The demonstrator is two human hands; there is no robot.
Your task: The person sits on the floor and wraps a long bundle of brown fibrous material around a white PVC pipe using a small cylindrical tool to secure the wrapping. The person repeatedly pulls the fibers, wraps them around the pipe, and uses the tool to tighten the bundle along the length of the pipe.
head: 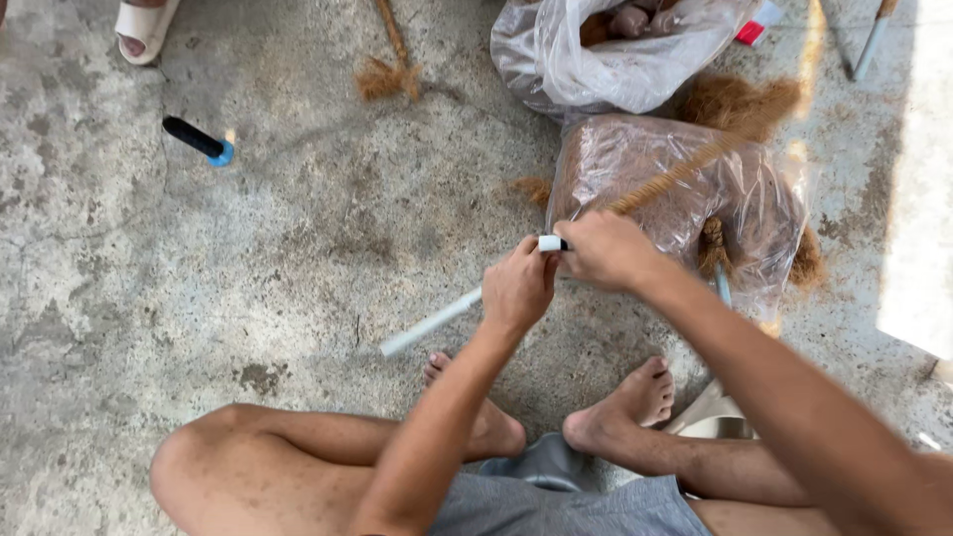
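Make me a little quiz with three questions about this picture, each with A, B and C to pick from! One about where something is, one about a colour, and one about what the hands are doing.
1. Where does the black stick with the blue end lie?
A. On the concrete floor
B. Inside a plastic bag
C. On the person's knee

2. What colour is the long tube in the hands?
A. Red
B. White
C. Green

3. What are the two hands doing?
A. Resting flat on the floor
B. Both gripping the tube where the brown rope meets it
C. One is waving in the air

Answers:
1. A, it lies alone on bare concrete at upper left.
2. B, the tube sticking out below the left hand is white.
3. B, the left hand and right hand close around the tube's end, side by side.
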